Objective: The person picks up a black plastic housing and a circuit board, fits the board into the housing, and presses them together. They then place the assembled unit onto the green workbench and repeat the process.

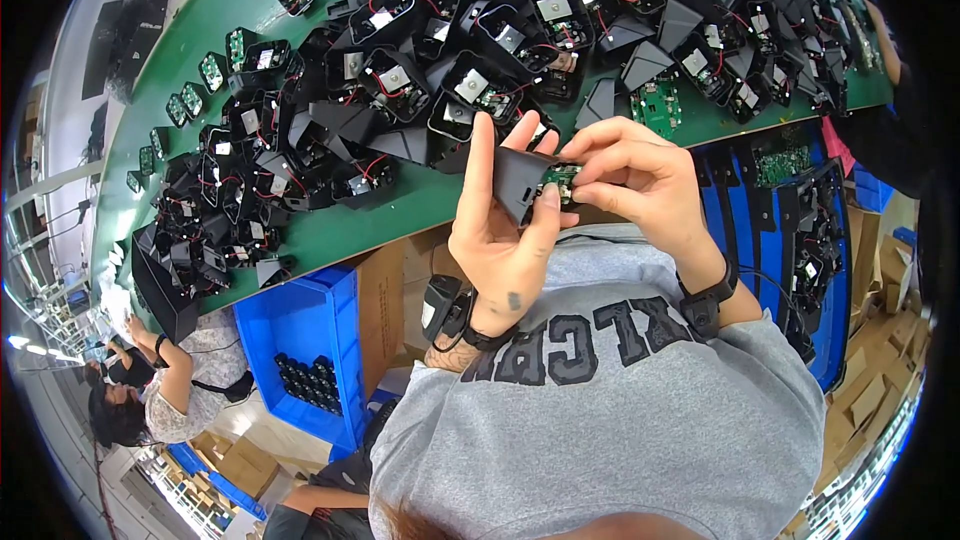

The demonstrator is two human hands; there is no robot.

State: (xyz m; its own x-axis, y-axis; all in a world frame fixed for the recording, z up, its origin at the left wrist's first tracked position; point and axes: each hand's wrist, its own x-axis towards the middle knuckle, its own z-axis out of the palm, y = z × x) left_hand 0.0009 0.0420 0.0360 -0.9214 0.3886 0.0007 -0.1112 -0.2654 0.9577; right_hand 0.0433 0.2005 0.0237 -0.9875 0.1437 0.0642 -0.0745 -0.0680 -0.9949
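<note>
A black plastic housing (517, 178) with tapered sides rests in my left hand (508, 258); the thumb presses at its open end while the fingers stretch up along its far side. At that open end a small green circuit board (563, 180) shows, partly covered by fingertips. My right hand (645, 180) pinches the board's edge between thumb and fingers. Whether the board sits fully inside the housing cannot be made out. Just beyond my hands lies a crowded heap of similar black housings (470, 85), many with boards, white labels and red wires.
The green table (385, 215) curves across the far side. Small circuit boards (212, 70) lie at its left. A blue bin (345, 365) with black parts stands below left, blue trays (745, 230) at right. One person (165, 395) works at left; another's arm (885, 45) reaches in at right.
</note>
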